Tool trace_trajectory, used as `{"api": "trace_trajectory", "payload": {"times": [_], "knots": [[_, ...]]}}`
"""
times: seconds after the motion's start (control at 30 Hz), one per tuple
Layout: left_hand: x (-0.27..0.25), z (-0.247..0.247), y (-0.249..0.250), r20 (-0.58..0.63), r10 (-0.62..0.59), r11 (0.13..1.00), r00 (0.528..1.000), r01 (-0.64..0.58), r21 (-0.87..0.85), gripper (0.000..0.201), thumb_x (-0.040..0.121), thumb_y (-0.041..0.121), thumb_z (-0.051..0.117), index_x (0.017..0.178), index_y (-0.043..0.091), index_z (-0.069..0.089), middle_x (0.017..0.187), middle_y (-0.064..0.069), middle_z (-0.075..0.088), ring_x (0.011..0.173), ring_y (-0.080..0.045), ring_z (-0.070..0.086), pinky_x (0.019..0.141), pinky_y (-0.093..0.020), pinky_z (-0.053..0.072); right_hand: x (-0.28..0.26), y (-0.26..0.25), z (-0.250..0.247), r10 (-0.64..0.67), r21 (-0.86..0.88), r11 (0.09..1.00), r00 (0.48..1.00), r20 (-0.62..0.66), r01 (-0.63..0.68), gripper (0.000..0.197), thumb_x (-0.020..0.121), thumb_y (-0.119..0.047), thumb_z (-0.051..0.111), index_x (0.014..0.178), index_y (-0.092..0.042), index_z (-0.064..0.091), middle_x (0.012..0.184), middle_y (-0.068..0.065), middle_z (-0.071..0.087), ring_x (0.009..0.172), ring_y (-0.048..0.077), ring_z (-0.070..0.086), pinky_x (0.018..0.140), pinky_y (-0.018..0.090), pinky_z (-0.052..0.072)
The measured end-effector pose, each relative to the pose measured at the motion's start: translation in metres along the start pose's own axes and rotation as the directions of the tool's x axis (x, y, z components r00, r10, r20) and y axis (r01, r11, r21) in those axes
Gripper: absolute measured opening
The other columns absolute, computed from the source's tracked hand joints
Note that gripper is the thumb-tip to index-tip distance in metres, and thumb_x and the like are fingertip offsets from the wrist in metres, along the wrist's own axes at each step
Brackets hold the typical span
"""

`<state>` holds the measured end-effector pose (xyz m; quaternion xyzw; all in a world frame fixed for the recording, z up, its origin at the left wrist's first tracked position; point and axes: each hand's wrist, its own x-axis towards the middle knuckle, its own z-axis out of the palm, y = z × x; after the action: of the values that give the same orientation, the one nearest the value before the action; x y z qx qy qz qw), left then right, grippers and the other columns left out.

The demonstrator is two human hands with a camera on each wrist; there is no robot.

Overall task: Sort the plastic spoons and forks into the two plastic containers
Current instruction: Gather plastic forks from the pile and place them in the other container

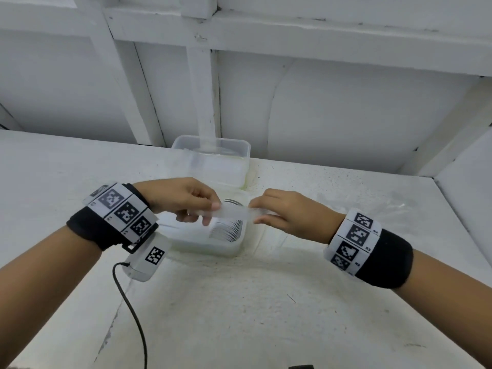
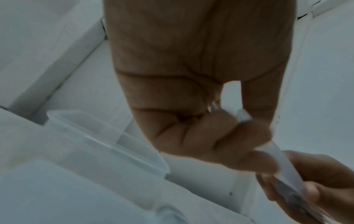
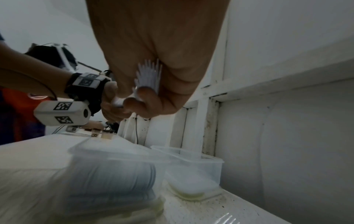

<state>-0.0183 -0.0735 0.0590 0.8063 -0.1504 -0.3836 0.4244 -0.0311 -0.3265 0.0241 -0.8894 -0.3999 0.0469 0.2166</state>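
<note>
Now | fork bundle (image 1: 235, 213) pinched endwise between left hand (image 1: 183, 199) and right hand (image 1: 288, 213), above spoon container (image 1: 229, 246) | light, slick, splay-prone; best gripped mid-stack.

White cutlery bundle (image 1: 234, 213) held level above near spoon-stacked container (image 1: 229, 247); far container (image 1: 213, 161).

bare table (image 1: 266, 302) lies open near; two containers (image 1: 213, 161) block the wall side.

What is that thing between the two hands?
A bunch of white plastic cutlery spans between the left hand and right hand, each pinching one end; the head view shows it.
</note>
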Motion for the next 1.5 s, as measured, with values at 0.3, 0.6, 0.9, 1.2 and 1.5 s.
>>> {"api": "trace_trajectory", "payload": {"times": [0.3,0.6,0.9,1.2,1.5], "knots": [[0.04,-0.117,-0.029,-0.704,-0.136,0.985,0.697,0.173,-0.019,0.019,0.095,0.019,0.048,0.101,0.007,0.061,0.094,-0.008,0.063,0.076,-0.018,0.056,0.061,-0.026,0.047,0.1,0.04,-0.038,0.221,0.028,0.975,0.975,0.013,-0.221,0.037,0.096,-0.027,0.05,0.13,-0.012,0.049,0.124,0.009,0.058,0.055,-0.009,0.033,0.069,0.012,0.03],[0.081,-0.146,-0.061,-0.637,-0.38,0.906,0.67,0.408,-0.111,0.027,0.094,0.014,0.05,0.113,-0.004,0.057,0.101,-0.016,0.059,0.079,-0.025,0.059,0.066,-0.035,0.053,0.189,0.065,0.001,0.252,-0.172,0.962,0.929,0.272,-0.211,0.034,0.096,-0.029,0.048,0.124,-0.01,0.047,0.122,0.013,0.055,0.109,0.029,0.052,0.09,0.034,0.04],[0.085,-0.142,-0.069,-0.593,-0.399,0.915,0.7,0.342,-0.213,0.015,0.093,0.002,0.048,0.084,0.001,0.059,0.076,-0.01,0.06,0.064,-0.021,0.061,0.057,-0.031,0.056,0.197,0.07,0.024,0.245,-0.204,0.962,0.899,0.364,-0.18,0.031,0.095,-0.028,0.05,0.12,-0.01,0.053,0.118,0.012,0.057,0.109,0.027,0.052,0.086,0.03,0.038],[0.085,-0.141,-0.071,-0.596,-0.403,0.914,0.694,0.332,-0.232,0.018,0.093,0.003,0.049,0.077,0.007,0.057,0.073,-0.007,0.06,0.063,-0.02,0.06,0.061,-0.034,0.056,0.2,0.074,0.023,0.257,-0.047,0.965,0.898,0.358,-0.257,0.028,0.092,-0.02,0.056,0.117,-0.009,0.063,0.119,0.005,0.062,0.102,0.016,0.055,0.083,0.018,0.035],[0.083,-0.14,-0.071,-0.611,-0.39,0.92,0.689,0.32,-0.228,0.013,0.094,0.005,0.049,0.1,-0.001,0.058,0.086,-0.013,0.06,0.071,-0.025,0.06,0.075,-0.039,0.053,0.2,0.072,0.021,0.271,-0.046,0.961,0.892,0.363,-0.273,0.031,0.096,-0.025,0.051,0.12,-0.01,0.063,0.123,0.003,0.063,0.114,0.017,0.055,0.091,0.02,0.036]]}}
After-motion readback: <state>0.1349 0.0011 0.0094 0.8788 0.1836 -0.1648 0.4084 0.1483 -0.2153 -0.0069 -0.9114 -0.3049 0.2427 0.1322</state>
